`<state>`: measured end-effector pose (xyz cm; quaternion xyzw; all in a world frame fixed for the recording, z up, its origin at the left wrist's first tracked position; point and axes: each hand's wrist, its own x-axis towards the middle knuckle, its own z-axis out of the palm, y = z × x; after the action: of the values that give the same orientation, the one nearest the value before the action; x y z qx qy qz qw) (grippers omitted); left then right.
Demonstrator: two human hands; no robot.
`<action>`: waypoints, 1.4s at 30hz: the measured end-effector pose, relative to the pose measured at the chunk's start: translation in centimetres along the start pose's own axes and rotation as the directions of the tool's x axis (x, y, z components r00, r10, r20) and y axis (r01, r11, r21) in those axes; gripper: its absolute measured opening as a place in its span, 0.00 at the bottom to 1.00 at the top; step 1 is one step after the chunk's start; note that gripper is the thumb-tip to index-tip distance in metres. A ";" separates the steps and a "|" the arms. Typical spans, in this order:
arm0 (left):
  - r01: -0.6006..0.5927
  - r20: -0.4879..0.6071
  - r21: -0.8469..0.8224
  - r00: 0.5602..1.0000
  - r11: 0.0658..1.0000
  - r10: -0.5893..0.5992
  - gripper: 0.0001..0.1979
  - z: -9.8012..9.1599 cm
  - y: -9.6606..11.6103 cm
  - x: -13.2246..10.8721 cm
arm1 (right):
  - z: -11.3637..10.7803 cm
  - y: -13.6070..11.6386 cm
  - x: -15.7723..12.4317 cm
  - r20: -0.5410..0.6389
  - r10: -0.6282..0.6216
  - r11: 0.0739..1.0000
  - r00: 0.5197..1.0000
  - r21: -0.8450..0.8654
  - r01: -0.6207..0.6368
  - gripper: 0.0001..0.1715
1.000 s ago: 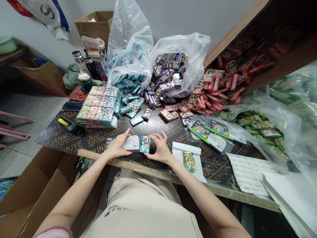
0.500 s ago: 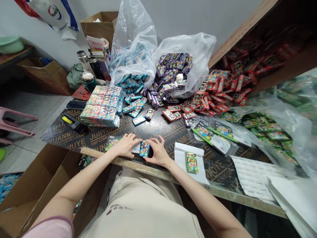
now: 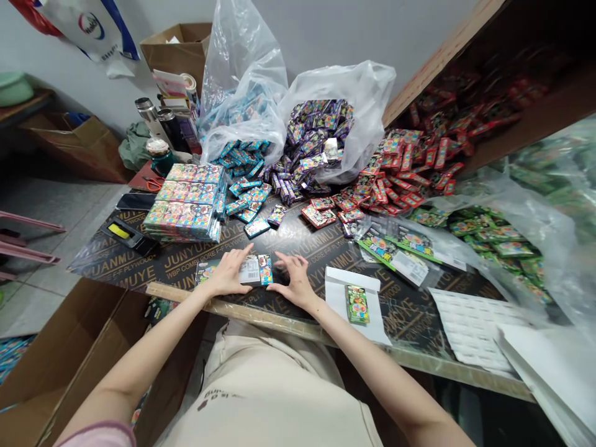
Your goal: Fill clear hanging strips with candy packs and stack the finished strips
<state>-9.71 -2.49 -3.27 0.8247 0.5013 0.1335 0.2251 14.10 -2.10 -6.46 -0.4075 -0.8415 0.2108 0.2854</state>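
Note:
A printed packet with a white barcode label (image 3: pixel 250 270) lies flat near the table's front edge. My left hand (image 3: pixel 227 273) rests on it, thumb and forefinger spread along its two long sides. At the packet's right end sits a small blue box with a colourful print (image 3: pixel 266 269); whether it is inside the packet's mouth I cannot tell. My right hand (image 3: pixel 297 282) is just right of that box, fingers apart and curved, with nothing between them. To its right, a green box (image 3: pixel 357 304) lies on a white paper sheet (image 3: pixel 336 309).
A stack of wrapped boxes (image 3: pixel 184 202) stands left, beside a black tape dispenser (image 3: pixel 128 234). Behind are piles of blue boxes (image 3: pixel 251 202), purple boxes (image 3: pixel 321 133) and red boxes (image 3: pixel 400 174). Green boxes (image 3: pixel 498 239) and flat green packets (image 3: pixel 393 254) lie right. An open carton (image 3: pixel 60 354) stands lower left.
My right hand has let go of the blue box and opened slightly away from it. My left thumb and forefinger have spread wider, and more of the barcode label shows.

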 end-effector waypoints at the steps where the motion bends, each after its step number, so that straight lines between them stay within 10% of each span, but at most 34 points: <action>1: 0.000 -0.014 -0.004 1.000 1.000 0.000 0.58 0.0 0.0 0.0 | 0.0 -0.4 0.1 0.021 -0.029 0.999 0.999 0.019 0.028 0.41; 7: 0.018 -0.008 0.042 1.000 0.999 -0.018 0.56 -0.3 0.6 0.2 | -1.4 0.5 4.7 -0.059 0.021 0.997 0.998 -0.073 -0.026 0.28; 15: -0.213 0.264 0.355 0.957 0.911 0.120 0.38 0.1 2.9 0.9 | -1.2 8.7 13.9 -0.059 0.300 0.950 0.952 -0.078 -0.304 0.43; 20: -0.255 0.298 0.389 0.944 0.885 0.141 0.31 0.1 3.1 1.3 | -1.0 9.7 11.5 -0.080 0.279 0.959 0.957 -0.021 -0.282 0.34; 25: -0.248 0.293 0.396 0.947 0.884 0.134 0.29 0.2 3.3 1.4 | -0.6 7.6 8.4 -0.145 0.251 0.945 0.957 -0.176 -0.274 0.45; 34: -0.265 0.293 0.420 0.945 0.868 0.147 0.21 0.7 4.2 0.7 | 1.7 3.9 9.8 -0.233 0.347 0.875 0.909 -0.269 -0.403 0.46; 42: -0.049 0.087 0.141 0.996 0.989 0.037 0.52 0.4 1.8 -0.2 | -3.4 1.5 2.9 -0.106 0.038 0.999 0.994 0.000 -0.038 0.51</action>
<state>-8.20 -3.47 -2.73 0.8542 0.4819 0.0671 0.1833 15.73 1.49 -3.88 -0.4342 -0.8175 0.1933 0.3252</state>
